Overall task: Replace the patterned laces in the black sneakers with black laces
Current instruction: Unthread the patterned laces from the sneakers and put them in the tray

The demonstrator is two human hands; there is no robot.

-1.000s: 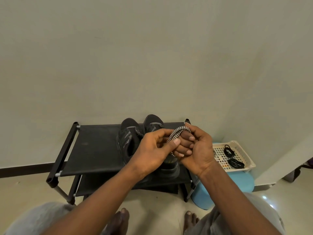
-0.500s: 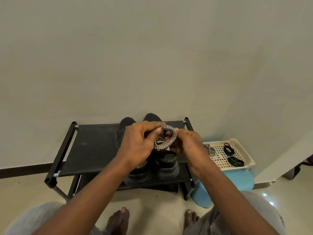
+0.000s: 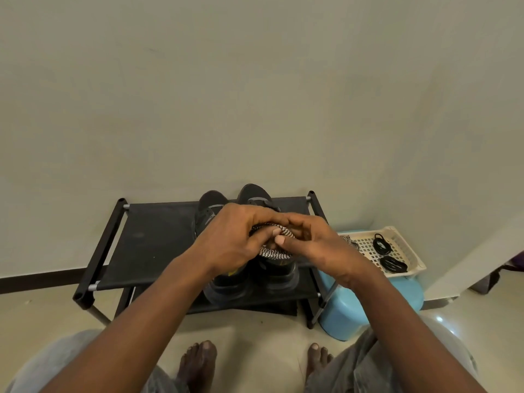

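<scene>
Head view, one entry per item, as seen from across the room.

1. Patterned lace [image 3: 276, 253]: black-and-white weave, gathered into a small coil and held in the air between both hands, just above the sneakers.
2. Left hand [image 3: 226, 239]: fingers [image 3: 252, 215] curled over the far side of the coil, thumb pressed on its top, so the hand gripped the bundle.
3. Right hand [image 3: 320, 245]: fingers [image 3: 300, 222] bent in, thumb tip pinching the coil's near edge beside the left thumb.
4. Black sneakers [image 3: 255, 194]: a pair, side by side on the top shelf of a black shoe rack [image 3: 158, 239], toes to the wall. The hands hid the eyelets.
5. Basket [image 3: 411, 252]: cream, slotted, resting on a blue stool [image 3: 348, 313] just right of the rack. It held two bundled black laces [image 3: 381, 245] and a second patterned lace [image 3: 348, 241] at its left end.

Step judged in hand: binding the removed lace into a tidy bundle.

Handling notes:
- The left thumb should pin the turns flat while the right wraps the loose tail across them.
- The tip should be tucked under the last turn, snug enough not to spring open.
- The bundle should be set beside its twin, apart from the black laces, to avoid tangling.
- Woven cord was likely soft and springy, so a slack grip could let the coil unwind.
</scene>
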